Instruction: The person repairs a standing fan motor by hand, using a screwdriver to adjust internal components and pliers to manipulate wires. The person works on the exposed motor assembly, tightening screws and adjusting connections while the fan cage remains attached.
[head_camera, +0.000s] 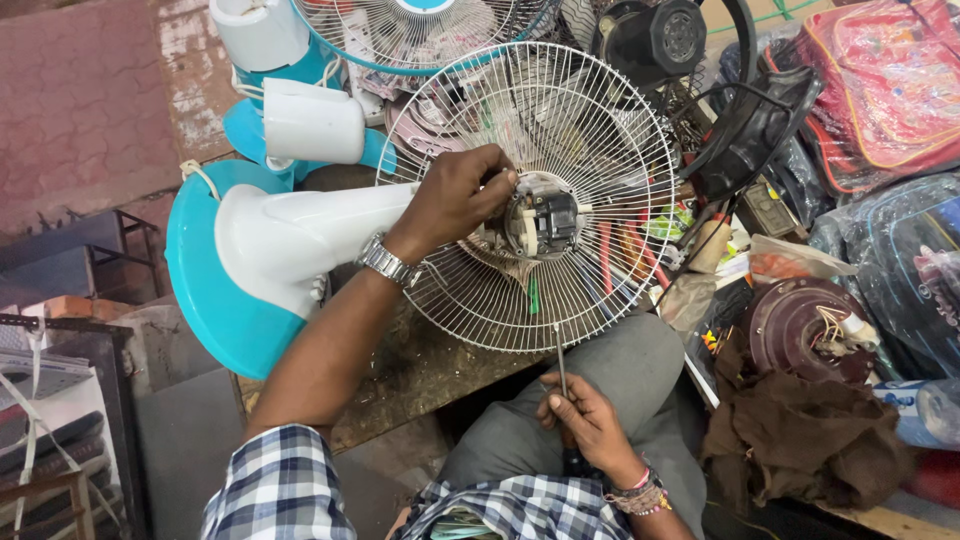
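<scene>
While the left hand (455, 200) is reaching out, grip curling around the fan motor (540, 222) behind the wire guard (600, 130), the right hand (590, 425) is pinching a screwdriver (561, 368) upright over the lap.

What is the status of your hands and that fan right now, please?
Left hand gripping the fan motor behind the wire guard. Right hand holding a screwdriver, tip clear of the guard.

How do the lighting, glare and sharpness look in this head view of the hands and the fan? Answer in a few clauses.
Head view: soft, even light with only faint shadows; mild glare on the white fan stand and the watch; left hand at the motor and right hand with the screwdriver are sharp; wide-angle edges bend slightly.
</scene>
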